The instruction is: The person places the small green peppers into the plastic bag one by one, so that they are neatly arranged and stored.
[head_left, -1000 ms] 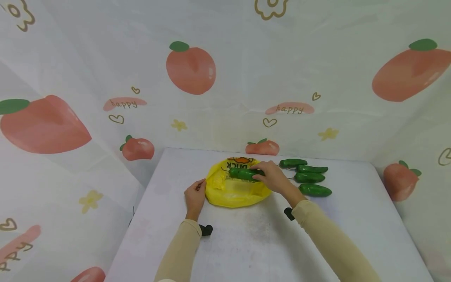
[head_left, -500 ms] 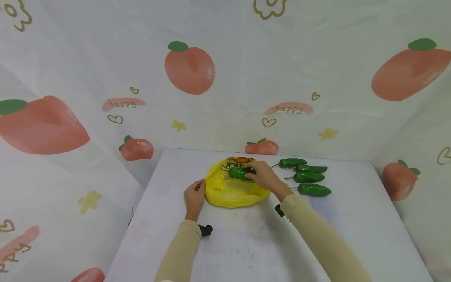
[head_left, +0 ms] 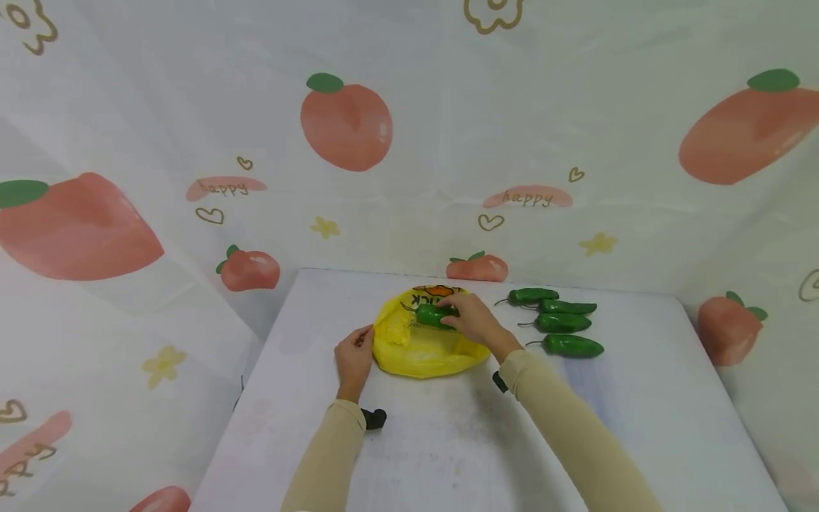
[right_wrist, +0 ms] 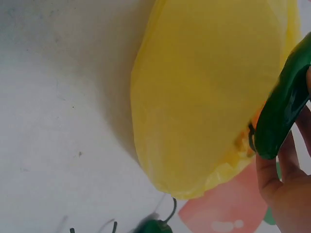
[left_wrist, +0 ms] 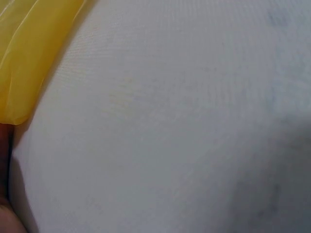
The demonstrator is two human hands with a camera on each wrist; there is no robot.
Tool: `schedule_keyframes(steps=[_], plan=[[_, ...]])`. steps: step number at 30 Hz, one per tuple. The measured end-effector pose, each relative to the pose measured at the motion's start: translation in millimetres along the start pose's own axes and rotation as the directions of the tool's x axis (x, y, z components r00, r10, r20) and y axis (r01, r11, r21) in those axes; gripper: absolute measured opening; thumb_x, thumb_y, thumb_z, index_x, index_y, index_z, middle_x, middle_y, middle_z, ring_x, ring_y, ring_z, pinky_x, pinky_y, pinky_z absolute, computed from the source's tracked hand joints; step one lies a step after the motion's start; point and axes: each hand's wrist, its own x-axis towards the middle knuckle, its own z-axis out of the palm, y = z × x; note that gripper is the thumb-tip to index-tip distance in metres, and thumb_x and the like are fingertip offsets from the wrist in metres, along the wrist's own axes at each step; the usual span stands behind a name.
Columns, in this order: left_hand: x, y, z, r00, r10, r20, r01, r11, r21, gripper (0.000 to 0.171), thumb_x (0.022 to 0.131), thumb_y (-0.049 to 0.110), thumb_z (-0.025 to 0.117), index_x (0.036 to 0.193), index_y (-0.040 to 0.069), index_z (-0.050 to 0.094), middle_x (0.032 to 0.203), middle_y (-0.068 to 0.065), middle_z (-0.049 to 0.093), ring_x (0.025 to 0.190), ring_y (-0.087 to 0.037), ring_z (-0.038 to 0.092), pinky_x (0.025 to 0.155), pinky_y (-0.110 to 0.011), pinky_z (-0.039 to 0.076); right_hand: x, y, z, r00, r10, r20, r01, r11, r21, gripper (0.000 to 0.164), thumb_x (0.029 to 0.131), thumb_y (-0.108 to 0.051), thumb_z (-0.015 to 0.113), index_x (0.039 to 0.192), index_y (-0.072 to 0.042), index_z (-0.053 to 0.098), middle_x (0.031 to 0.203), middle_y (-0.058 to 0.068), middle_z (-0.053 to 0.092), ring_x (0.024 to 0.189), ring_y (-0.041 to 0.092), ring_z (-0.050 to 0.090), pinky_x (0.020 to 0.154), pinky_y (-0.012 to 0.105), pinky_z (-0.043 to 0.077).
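Observation:
A yellow plastic bag (head_left: 422, 363) with dark lettering and an orange print lies on the table. My left hand (head_left: 354, 361) pinches its left edge between thumb and fingers. Over the bag, my right hand (head_left: 475, 320) holds a green pepper (head_left: 429, 315) whose thin stem points left. In the right wrist view the glossy pepper (right_wrist: 282, 107) shows between thumb and fingers, beside the yellow bag (right_wrist: 204, 97). Only a corner of the bag (left_wrist: 34, 58) and a sliver of the hand appear in the left wrist view.
To the right of the bag lie several green peppers (head_left: 563, 323) in a loose column, stems to the left. The white table (head_left: 435, 448) meets a white fruit-printed curtain (head_left: 409, 227) at its back edge. A black wrist device (head_left: 374, 418) sits by the left sleeve.
My right hand has moved a little left over the bag, and less of the pepper in it now shows. The left hand keeps its place at the bag's edge.

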Motion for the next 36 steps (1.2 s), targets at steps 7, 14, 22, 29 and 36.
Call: schedule_keyframes(steps=[7,14,22,29,36], plan=[[0.1,1.1,-1.2,1.0,0.011,-0.006,-0.011,1.0,-0.013,0.019,0.099,0.021,0.069,0.113,0.013,0.08,0.098,-0.009,0.079,0.079,-0.015,0.065,0.066,-0.014,0.051,6.5,2.1,9.5,0.998,0.055,0.043,-0.056,0.998,0.011,0.036,0.095,-0.018,0.072,0.13,-0.012,0.068,0.138,0.009,0.065,0.129,0.028,0.058,0.115,0.047,0.044],[-1.5,0.9,-2.9,1.0,0.022,-0.008,-0.022,1.0,-0.02,0.02,0.098,0.022,0.07,0.111,0.011,0.08,0.097,-0.009,0.079,0.077,-0.013,0.064,0.065,-0.014,0.051,13.4,4.9,20.6,0.996,0.074,0.053,-0.075,0.997,0.02,0.033,0.095,-0.017,0.073,0.128,-0.013,0.07,0.137,0.008,0.067,0.129,0.027,0.058,0.116,0.047,0.043],[-0.6,-0.2,-1.2,0.998,0.056,-0.019,-0.056,0.998,-0.018,0.019,0.098,0.021,0.07,0.11,0.01,0.08,0.096,-0.01,0.079,0.076,-0.011,0.065,0.065,-0.014,0.051,14.9,2.5,25.4,0.995,0.093,0.032,-0.094,0.995,0.021,0.031,0.093,-0.016,0.075,0.124,-0.013,0.072,0.135,0.009,0.068,0.13,0.028,0.058,0.116,0.048,0.042],[0.6,-4.5,1.0,0.998,0.064,-0.019,-0.064,0.998,-0.008,0.019,0.098,0.022,0.07,0.111,0.011,0.08,0.097,-0.008,0.079,0.078,-0.013,0.066,0.066,-0.014,0.052,17.5,1.0,25.5,0.988,0.151,0.018,-0.152,0.987,0.055,0.031,0.095,-0.014,0.073,0.126,-0.013,0.071,0.139,0.01,0.064,0.129,0.029,0.056,0.117,0.05,0.041],[2.1,-8.3,0.9,0.998,0.065,-0.016,-0.066,0.998,-0.023,0.02,0.098,0.023,0.07,0.111,0.012,0.08,0.097,-0.008,0.079,0.078,-0.014,0.067,0.066,-0.015,0.053,22.2,3.9,28.6,0.989,0.149,0.001,-0.149,0.988,0.04,0.033,0.095,-0.012,0.072,0.128,-0.011,0.069,0.135,0.009,0.066,0.13,0.029,0.057,0.117,0.048,0.042]])
